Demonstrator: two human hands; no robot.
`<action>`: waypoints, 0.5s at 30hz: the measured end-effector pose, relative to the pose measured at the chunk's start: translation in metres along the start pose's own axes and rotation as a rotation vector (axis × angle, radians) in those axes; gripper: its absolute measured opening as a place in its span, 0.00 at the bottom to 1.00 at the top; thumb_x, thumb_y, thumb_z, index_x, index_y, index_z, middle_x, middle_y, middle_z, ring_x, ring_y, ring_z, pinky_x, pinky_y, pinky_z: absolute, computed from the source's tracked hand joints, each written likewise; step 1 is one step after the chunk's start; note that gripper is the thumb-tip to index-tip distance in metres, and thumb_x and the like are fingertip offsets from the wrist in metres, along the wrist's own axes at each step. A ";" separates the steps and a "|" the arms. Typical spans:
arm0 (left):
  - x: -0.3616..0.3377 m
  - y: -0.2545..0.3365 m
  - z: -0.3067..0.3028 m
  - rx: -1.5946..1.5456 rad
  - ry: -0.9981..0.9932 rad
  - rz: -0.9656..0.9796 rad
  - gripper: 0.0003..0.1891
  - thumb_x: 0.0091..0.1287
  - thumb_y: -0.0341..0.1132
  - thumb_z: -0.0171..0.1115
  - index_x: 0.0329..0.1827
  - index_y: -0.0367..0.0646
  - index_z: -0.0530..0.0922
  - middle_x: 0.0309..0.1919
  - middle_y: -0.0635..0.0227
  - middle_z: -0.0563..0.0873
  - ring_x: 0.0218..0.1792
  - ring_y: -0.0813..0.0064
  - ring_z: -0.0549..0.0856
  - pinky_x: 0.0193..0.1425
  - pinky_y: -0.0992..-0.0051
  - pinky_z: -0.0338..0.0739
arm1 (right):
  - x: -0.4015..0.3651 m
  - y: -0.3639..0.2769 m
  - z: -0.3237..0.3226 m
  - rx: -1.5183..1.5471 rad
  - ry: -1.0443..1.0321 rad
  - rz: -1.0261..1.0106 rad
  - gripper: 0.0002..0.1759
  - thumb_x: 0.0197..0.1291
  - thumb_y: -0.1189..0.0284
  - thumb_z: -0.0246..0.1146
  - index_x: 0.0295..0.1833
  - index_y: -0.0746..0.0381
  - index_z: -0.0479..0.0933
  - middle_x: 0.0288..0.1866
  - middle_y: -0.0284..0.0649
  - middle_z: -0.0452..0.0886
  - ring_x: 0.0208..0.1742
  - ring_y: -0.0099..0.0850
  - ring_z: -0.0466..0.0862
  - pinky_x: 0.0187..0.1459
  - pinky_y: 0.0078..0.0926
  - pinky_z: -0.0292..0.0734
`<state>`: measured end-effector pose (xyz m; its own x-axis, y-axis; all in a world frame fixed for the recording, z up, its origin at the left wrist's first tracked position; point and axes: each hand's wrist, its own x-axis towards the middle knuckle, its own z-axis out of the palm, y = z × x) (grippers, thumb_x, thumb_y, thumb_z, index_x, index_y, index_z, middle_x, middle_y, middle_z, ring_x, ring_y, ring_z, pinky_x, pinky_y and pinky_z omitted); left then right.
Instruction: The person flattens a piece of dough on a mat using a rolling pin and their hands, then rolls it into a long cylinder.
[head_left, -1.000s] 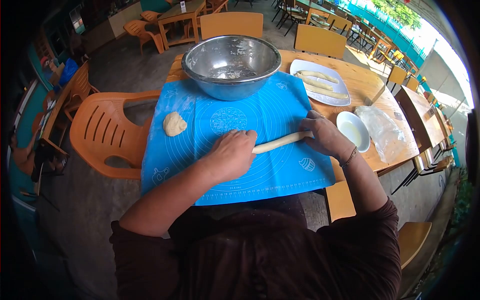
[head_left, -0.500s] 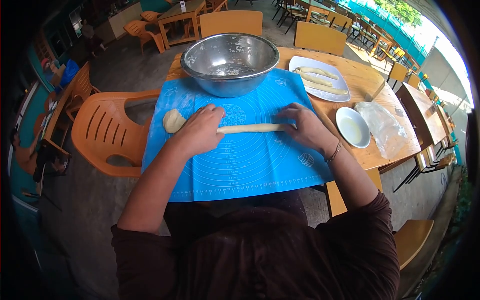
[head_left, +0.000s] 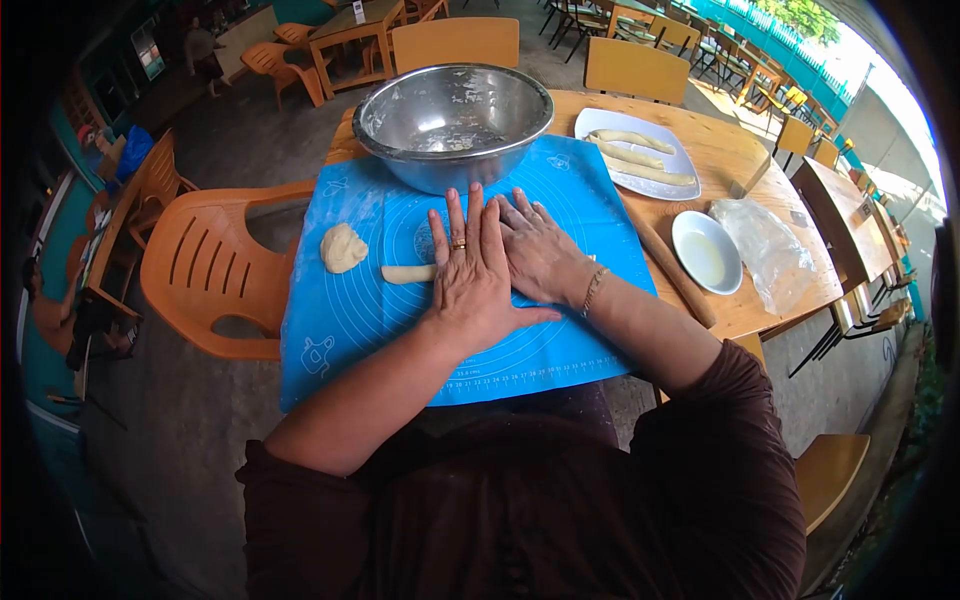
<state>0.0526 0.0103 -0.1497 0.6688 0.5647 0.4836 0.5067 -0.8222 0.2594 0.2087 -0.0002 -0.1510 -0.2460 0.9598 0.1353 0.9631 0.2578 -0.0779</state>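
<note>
My left hand lies flat with fingers spread over a dough rope on the blue mat. Only the rope's left end shows; the rest is hidden under my hands. Close beside it, my right hand is also flat, palm down, its fingers stretched out and its thumb side covered by the left hand. A round lump of dough rests on the mat to the left of the rope. Beyond my hands stands a large metal bowl, with floury smears inside.
A white plate with several dough ropes is at the back right. Nearer are a rolling pin, a small white bowl and a clear plastic bag. An orange chair stands at the left. People are in the left background.
My hands have come together over the middle of the mat, the left moving right and the right moving left. Their fingers are now flat, and the rolling pin shows more fully.
</note>
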 end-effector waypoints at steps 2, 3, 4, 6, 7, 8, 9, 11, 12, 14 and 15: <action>-0.001 0.002 -0.002 -0.017 -0.009 0.032 0.80 0.34 0.64 0.84 0.77 0.22 0.38 0.79 0.31 0.40 0.79 0.30 0.33 0.77 0.32 0.26 | -0.015 -0.006 0.002 0.001 0.034 0.005 0.38 0.74 0.52 0.46 0.80 0.64 0.56 0.81 0.63 0.54 0.82 0.62 0.50 0.79 0.58 0.48; -0.002 0.002 -0.002 -0.035 -0.018 0.065 0.81 0.34 0.65 0.84 0.77 0.23 0.37 0.79 0.31 0.40 0.79 0.29 0.33 0.76 0.31 0.25 | -0.020 -0.007 0.002 -0.027 0.051 0.019 0.38 0.74 0.51 0.45 0.80 0.64 0.55 0.81 0.64 0.53 0.82 0.64 0.48 0.79 0.59 0.47; -0.004 0.002 0.001 -0.054 -0.002 0.085 0.82 0.33 0.66 0.84 0.78 0.24 0.36 0.79 0.32 0.39 0.79 0.30 0.32 0.75 0.30 0.24 | -0.024 -0.008 0.003 -0.053 0.065 0.033 0.39 0.74 0.50 0.44 0.81 0.64 0.53 0.81 0.65 0.51 0.82 0.65 0.47 0.79 0.61 0.46; -0.006 0.004 0.003 -0.048 -0.004 0.070 0.83 0.32 0.67 0.84 0.78 0.24 0.36 0.79 0.32 0.38 0.79 0.30 0.31 0.75 0.30 0.23 | -0.017 -0.007 0.005 -0.081 0.059 0.073 0.40 0.74 0.49 0.43 0.82 0.63 0.52 0.81 0.66 0.50 0.82 0.66 0.46 0.79 0.62 0.45; -0.006 0.005 0.003 -0.030 0.004 0.058 0.83 0.32 0.67 0.84 0.78 0.24 0.36 0.79 0.32 0.38 0.79 0.29 0.31 0.75 0.30 0.22 | -0.011 -0.004 0.004 -0.113 0.065 0.106 0.40 0.74 0.48 0.42 0.82 0.63 0.51 0.81 0.67 0.50 0.82 0.67 0.45 0.78 0.63 0.44; -0.005 0.005 0.005 -0.032 0.008 0.061 0.83 0.32 0.67 0.84 0.78 0.24 0.36 0.79 0.32 0.38 0.79 0.29 0.31 0.75 0.30 0.22 | -0.002 -0.001 0.005 -0.118 0.067 0.107 0.40 0.74 0.48 0.42 0.82 0.63 0.51 0.81 0.67 0.50 0.82 0.67 0.45 0.78 0.63 0.44; -0.006 0.004 0.006 -0.022 0.034 0.073 0.83 0.32 0.67 0.83 0.78 0.24 0.35 0.79 0.32 0.37 0.79 0.29 0.30 0.74 0.29 0.21 | 0.008 0.003 0.007 -0.099 0.018 0.162 0.41 0.74 0.48 0.42 0.82 0.63 0.50 0.81 0.67 0.49 0.82 0.67 0.44 0.78 0.63 0.44; -0.007 0.004 0.005 -0.007 0.061 0.083 0.84 0.32 0.68 0.83 0.78 0.25 0.35 0.79 0.32 0.37 0.79 0.29 0.30 0.74 0.29 0.21 | 0.013 0.004 0.007 -0.078 -0.029 0.213 0.41 0.74 0.47 0.41 0.82 0.63 0.49 0.81 0.68 0.48 0.82 0.67 0.44 0.78 0.63 0.43; -0.006 0.005 0.005 -0.025 0.071 0.081 0.83 0.32 0.69 0.82 0.78 0.27 0.36 0.79 0.31 0.37 0.79 0.29 0.30 0.73 0.29 0.20 | 0.009 0.003 0.007 -0.107 -0.026 0.186 0.41 0.74 0.48 0.41 0.82 0.63 0.49 0.81 0.68 0.49 0.82 0.67 0.44 0.78 0.63 0.43; -0.005 0.004 0.002 -0.043 0.083 0.078 0.83 0.31 0.70 0.82 0.79 0.29 0.37 0.79 0.31 0.36 0.79 0.29 0.30 0.73 0.29 0.19 | -0.004 -0.001 0.007 -0.136 -0.024 0.159 0.41 0.74 0.48 0.41 0.82 0.64 0.49 0.81 0.68 0.49 0.82 0.67 0.44 0.78 0.64 0.43; -0.002 0.002 -0.001 -0.096 0.175 0.183 0.78 0.37 0.74 0.76 0.79 0.31 0.39 0.79 0.32 0.39 0.79 0.30 0.33 0.74 0.30 0.21 | -0.014 -0.005 0.006 -0.141 0.032 0.106 0.41 0.75 0.47 0.41 0.82 0.64 0.50 0.81 0.68 0.50 0.82 0.66 0.45 0.78 0.63 0.43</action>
<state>0.0518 0.0078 -0.1494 0.6361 0.3917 0.6648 0.3260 -0.9173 0.2286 0.2065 -0.0141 -0.1582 -0.1403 0.9762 0.1651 0.9899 0.1347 0.0451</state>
